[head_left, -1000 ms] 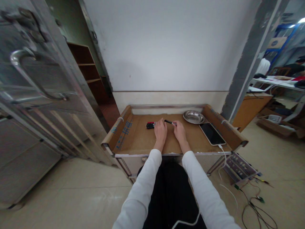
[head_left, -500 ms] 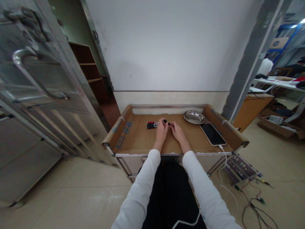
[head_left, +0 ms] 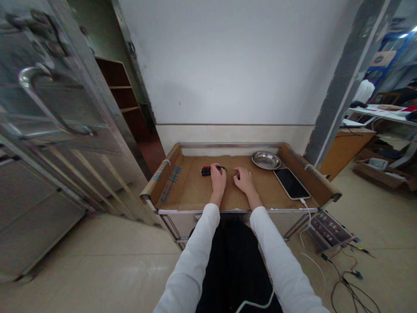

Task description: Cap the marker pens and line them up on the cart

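My left hand (head_left: 217, 179) rests on the cardboard-lined table top (head_left: 195, 191) and holds a black pen (head_left: 220, 168) by its fingertips. The pen lies right beside a small pile of black and red pens (head_left: 206, 171) to its left. My right hand (head_left: 243, 179) lies on the cardboard a little to the right, fingers loosely curled, with nothing in it.
A steel bowl (head_left: 266, 160) sits at the back right of the table, a phone (head_left: 291, 183) on a white cable in front of it. A metal door (head_left: 48, 121) stands at left. Cables and a power strip (head_left: 329, 220) lie on the floor at right.
The pen was held between both hands near the middle. My left hand has carried it left to the pile, and my right hand has let go and settled on the cardboard.
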Motion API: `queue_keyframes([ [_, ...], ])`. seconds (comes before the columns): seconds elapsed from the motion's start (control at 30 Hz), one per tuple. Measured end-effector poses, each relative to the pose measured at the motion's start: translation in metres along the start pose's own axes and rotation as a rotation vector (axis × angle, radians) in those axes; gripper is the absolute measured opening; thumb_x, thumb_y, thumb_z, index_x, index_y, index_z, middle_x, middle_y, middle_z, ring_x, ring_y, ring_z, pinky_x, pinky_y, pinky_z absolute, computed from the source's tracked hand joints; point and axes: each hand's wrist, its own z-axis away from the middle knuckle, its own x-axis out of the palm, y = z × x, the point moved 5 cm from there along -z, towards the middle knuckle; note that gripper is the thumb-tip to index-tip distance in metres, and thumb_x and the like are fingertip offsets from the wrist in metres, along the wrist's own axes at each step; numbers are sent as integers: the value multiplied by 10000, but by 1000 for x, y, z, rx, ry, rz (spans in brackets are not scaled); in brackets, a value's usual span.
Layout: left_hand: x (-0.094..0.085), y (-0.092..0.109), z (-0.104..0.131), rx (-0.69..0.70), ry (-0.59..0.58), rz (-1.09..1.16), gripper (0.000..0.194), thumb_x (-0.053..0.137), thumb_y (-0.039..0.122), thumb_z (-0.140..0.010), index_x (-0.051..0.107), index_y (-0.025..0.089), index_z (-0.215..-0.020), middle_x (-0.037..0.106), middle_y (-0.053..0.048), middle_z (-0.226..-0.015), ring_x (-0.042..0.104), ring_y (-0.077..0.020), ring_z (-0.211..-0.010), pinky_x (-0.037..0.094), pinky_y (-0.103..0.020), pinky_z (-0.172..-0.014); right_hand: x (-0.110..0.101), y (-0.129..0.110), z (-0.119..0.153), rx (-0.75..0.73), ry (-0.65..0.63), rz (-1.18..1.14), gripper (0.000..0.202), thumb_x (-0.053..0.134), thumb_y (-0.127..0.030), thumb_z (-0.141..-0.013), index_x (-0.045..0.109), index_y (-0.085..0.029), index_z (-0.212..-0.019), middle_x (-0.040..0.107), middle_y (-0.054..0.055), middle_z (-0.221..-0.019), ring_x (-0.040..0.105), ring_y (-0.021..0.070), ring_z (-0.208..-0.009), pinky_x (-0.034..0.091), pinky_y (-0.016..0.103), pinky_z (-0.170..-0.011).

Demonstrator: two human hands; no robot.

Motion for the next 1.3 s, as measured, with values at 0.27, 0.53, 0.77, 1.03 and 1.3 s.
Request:
queue_keyframes([
  [0.27, 9, 7, 7, 87, -219, -316, 179, 494, 75, -801, 524, 174, -947, 620, -94, -1008, 538, -227, -1013, 402, -396, -936, -7, 14, 0, 141, 112, -67, 342, 335, -36, -758, 617, -183, -884, 647, 67, -954, 532, 206, -933, 344, 310, -824],
  [0.53, 15, 17, 16, 194, -445, -491, 267, 406, 62, -854, 589, 207, -984, 638, -82, -1070, 493, -245, -1083, 373, -414, -939, -7, 8, 2, 128, 38, -34, 273, 401, -90, -790, 629, -208, -883, 661, 24, -916, 536, 185, -900, 318, 297, -805],
  [0.77, 22, 22, 17, 305, -523, -446, 218, 432, 93, -827, 612, 192, -899, 622, -72, -1002, 494, -232, -1011, 381, -384, -920, -3, 9, 2, 165, 2, 34, 230, 444, -106, -781, 612, -207, -900, 668, 33, -976, 529, 195, -922, 291, 303, -789],
  [1.03, 29, 25, 27, 423, -695, -392, 271, 454, 70, -753, 585, 200, -953, 627, -54, -1018, 507, -215, -1009, 393, -360, -898, -5, 13, 3, 238, 16, 57, 181, 487, -146, -774, 599, -201, -906, 662, 45, -950, 529, 198, -894, 279, 297, -761],
  [1.3, 29, 28, 28, 424, -668, -453, 122, 497, 161, -806, 573, 184, -899, 620, -67, -981, 532, -214, -964, 413, -347, -878, -7, 16, 5, 255, 77, 51, 249, 454, -89, -742, 588, -194, -924, 645, 58, -963, 522, 200, -929, 291, 301, -787],
])
